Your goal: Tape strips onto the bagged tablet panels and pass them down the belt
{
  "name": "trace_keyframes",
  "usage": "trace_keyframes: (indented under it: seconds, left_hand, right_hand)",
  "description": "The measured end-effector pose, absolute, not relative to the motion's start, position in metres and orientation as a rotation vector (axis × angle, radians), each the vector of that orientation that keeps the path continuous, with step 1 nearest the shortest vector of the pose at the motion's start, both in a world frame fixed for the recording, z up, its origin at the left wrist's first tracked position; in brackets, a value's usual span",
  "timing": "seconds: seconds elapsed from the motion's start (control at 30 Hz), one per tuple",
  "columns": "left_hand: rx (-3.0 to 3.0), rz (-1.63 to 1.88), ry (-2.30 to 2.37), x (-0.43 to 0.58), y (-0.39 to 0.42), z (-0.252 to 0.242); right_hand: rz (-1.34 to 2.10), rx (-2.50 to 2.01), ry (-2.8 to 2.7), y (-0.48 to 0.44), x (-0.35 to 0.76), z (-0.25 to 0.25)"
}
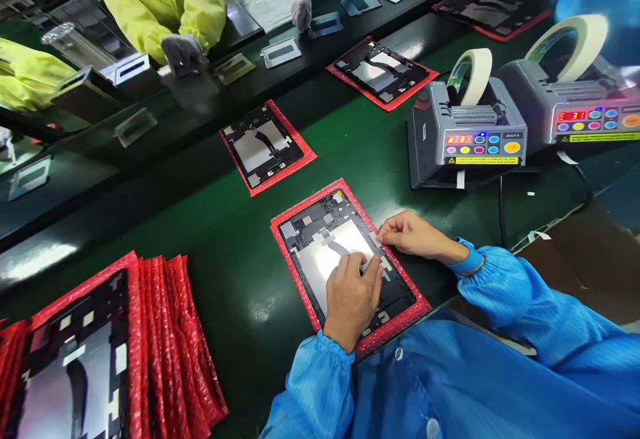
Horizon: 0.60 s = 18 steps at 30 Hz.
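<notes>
Red bubble wrap (407, 313) is laid on the green table (240, 259), and on it the open panel (317, 255) is placed, below both hands. By the right hand (407, 233) a small pale strip (375, 239) seems to be pinched at the panel's edge; the left hand (353, 299) is rested on the panel with bent fingers, and whether anything is gripped by it cannot be told. The panel is judged thin, light and rather stiff, perhaps slippery. Its cable (340, 247) looks fragile, so the panel should be held by opposite edges.
</notes>
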<state>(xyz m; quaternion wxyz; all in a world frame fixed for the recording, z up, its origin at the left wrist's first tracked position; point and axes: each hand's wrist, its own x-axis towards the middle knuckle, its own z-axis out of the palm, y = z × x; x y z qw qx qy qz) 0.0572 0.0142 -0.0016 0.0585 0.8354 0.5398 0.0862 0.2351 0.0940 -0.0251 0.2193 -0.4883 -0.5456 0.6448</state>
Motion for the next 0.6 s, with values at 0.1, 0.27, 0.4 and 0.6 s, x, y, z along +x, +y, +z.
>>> trace_keyframes:
  seconds: [0.1, 0.27, 0.4, 0.6]
  left_hand:
    - [2.520, 0.263, 1.631, 0.0568, 0.0149, -0.0017]
    - [2.520, 0.269, 1.622, 0.0563, 0.0146, -0.0029]
    - [2.504, 0.272, 1.617, 0.0568, 0.0148, -0.0028]
    - [2.453, 0.232, 1.648, 0.0650, 0.0190, 0.0020]
  right_hand:
    - [1.750, -1.338, -1.535, 0.0935, 0.2342, -0.0251]
    - [1.700, -1.355, -1.572, 0.0939, 0.2321, -0.0231]
    - [1.684, -1.349, -1.602, 0.0940, 0.2315, -0.0250]
    - [1.645, -1.361, -1.598, 0.0925, 0.2302, -0.0267]
